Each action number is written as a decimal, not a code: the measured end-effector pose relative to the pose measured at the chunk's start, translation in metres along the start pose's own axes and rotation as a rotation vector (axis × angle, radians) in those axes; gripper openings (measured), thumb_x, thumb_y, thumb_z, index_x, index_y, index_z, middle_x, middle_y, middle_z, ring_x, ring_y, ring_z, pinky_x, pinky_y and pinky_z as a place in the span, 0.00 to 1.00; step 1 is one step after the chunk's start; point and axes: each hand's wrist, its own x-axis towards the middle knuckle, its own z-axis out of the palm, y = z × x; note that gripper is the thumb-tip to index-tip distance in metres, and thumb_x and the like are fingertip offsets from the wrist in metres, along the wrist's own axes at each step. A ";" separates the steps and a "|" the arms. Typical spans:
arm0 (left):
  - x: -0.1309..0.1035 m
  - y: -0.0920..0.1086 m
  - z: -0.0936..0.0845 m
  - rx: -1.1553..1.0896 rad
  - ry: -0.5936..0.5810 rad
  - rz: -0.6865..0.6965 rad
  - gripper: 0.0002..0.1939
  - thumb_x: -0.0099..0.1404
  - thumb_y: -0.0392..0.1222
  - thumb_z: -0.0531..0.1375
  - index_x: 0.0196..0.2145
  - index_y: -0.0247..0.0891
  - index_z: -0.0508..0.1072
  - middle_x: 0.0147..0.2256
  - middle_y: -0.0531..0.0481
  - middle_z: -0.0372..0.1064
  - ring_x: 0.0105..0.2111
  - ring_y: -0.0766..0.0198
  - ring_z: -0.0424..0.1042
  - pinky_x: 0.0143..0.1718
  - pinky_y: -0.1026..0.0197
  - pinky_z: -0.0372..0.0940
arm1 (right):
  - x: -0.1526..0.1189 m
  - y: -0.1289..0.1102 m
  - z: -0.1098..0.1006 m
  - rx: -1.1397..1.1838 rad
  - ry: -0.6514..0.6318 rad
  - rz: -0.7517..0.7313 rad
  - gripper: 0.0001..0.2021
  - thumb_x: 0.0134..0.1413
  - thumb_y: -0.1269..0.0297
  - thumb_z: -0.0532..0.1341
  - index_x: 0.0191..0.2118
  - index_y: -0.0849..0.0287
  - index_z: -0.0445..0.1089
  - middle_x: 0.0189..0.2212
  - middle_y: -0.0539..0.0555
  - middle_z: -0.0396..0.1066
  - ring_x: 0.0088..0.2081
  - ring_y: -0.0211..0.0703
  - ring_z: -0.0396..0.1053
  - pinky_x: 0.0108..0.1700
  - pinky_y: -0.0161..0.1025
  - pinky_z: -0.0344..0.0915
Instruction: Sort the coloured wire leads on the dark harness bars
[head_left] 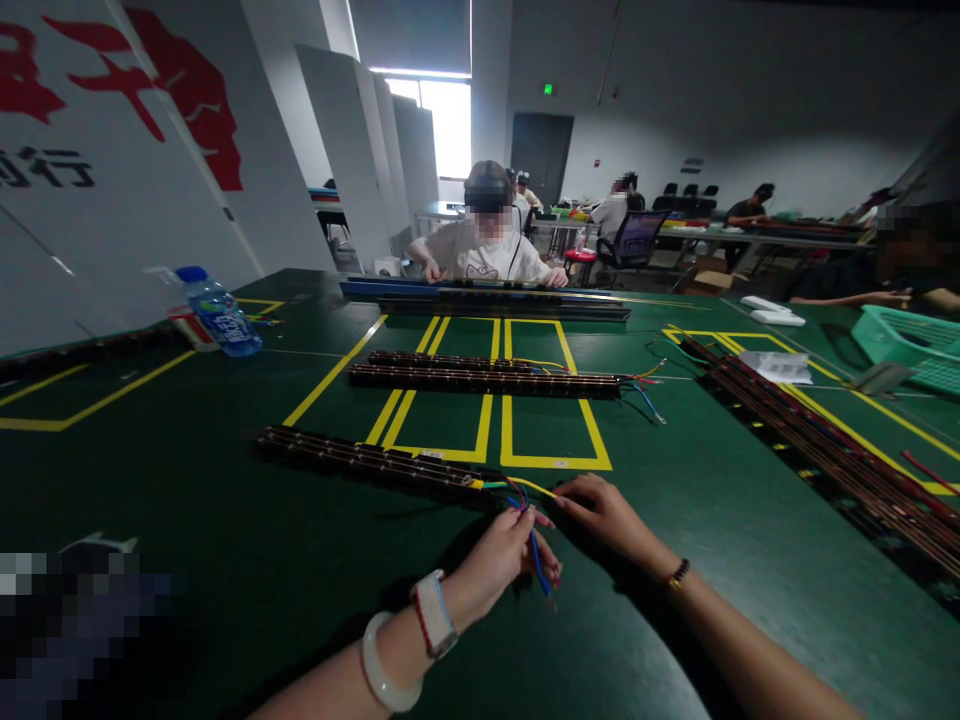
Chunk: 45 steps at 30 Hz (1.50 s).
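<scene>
Both hands meet at the near end of a long dark strip studded with copper-coloured parts (375, 462), which lies flat on the green counter marked with yellow tape lines (225, 560). Left hand (499, 555), with a white watch and pale bangle on the wrist, is closed around a bundle of thin coloured wires, blue, red, yellow and green (525, 500), that fans out from the strip's end; a blue strand hangs below the fingers. Right hand (604, 510), wearing a dark bead bracelet, pinches the tip of a yellow wire between finger and thumb. Two similar strips (480, 375) lie parallel further back, well apart, with a plastic water bottle with a blue cap (217, 310) off to the left.
</scene>
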 end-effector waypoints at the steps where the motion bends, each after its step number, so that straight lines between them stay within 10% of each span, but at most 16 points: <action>1: -0.001 0.004 -0.002 0.080 0.007 -0.026 0.15 0.70 0.47 0.43 0.42 0.31 0.60 0.20 0.50 0.64 0.20 0.66 0.68 0.26 0.63 0.64 | -0.002 0.001 0.002 0.022 -0.004 0.010 0.21 0.60 0.49 0.52 0.43 0.61 0.73 0.41 0.55 0.67 0.43 0.35 0.64 0.48 0.32 0.59; 14: -0.007 0.039 -0.034 0.783 -0.169 -0.336 0.22 0.64 0.55 0.48 0.23 0.34 0.62 0.11 0.51 0.55 0.11 0.67 0.57 0.18 0.64 0.57 | -0.003 0.003 0.001 -0.002 0.005 -0.049 0.18 0.60 0.51 0.53 0.43 0.57 0.73 0.38 0.52 0.67 0.41 0.32 0.64 0.47 0.31 0.58; 19: -0.015 0.048 -0.031 0.503 -0.157 -0.328 0.16 0.64 0.47 0.50 0.40 0.30 0.66 0.29 0.39 0.71 0.26 0.61 0.72 0.33 0.59 0.65 | -0.002 0.002 0.002 0.005 0.020 -0.052 0.18 0.60 0.52 0.53 0.42 0.60 0.73 0.38 0.54 0.67 0.41 0.33 0.63 0.47 0.31 0.57; 26: -0.017 0.041 -0.039 -0.149 -0.181 -0.302 0.33 0.62 0.57 0.51 0.51 0.21 0.62 0.50 0.26 0.63 0.45 0.51 0.71 0.52 0.50 0.59 | -0.001 0.002 0.002 0.035 0.028 -0.014 0.18 0.61 0.54 0.53 0.43 0.61 0.72 0.40 0.56 0.67 0.43 0.35 0.63 0.49 0.33 0.58; 33: -0.009 0.028 -0.028 -0.264 -0.163 -0.276 0.28 0.64 0.59 0.50 0.43 0.26 0.62 0.48 0.27 0.64 0.47 0.50 0.69 0.53 0.49 0.58 | 0.001 -0.006 -0.001 0.102 0.048 -0.013 0.21 0.62 0.51 0.50 0.43 0.62 0.72 0.41 0.56 0.66 0.43 0.34 0.63 0.48 0.32 0.60; 40: -0.007 0.020 -0.010 -0.319 -0.039 -0.156 0.12 0.65 0.40 0.54 0.44 0.30 0.65 0.38 0.40 0.70 0.37 0.60 0.72 0.44 0.55 0.64 | -0.016 -0.070 -0.022 0.164 0.001 -0.273 0.19 0.64 0.55 0.48 0.57 0.51 0.61 0.52 0.52 0.58 0.55 0.31 0.56 0.60 0.34 0.55; 45: -0.002 0.013 0.000 -0.323 0.093 -0.089 0.08 0.65 0.37 0.54 0.39 0.29 0.66 0.32 0.45 0.69 0.30 0.66 0.70 0.37 0.59 0.65 | -0.016 -0.069 -0.016 -0.090 -0.049 -0.102 0.29 0.55 0.52 0.58 0.60 0.55 0.57 0.56 0.56 0.53 0.57 0.39 0.53 0.61 0.40 0.53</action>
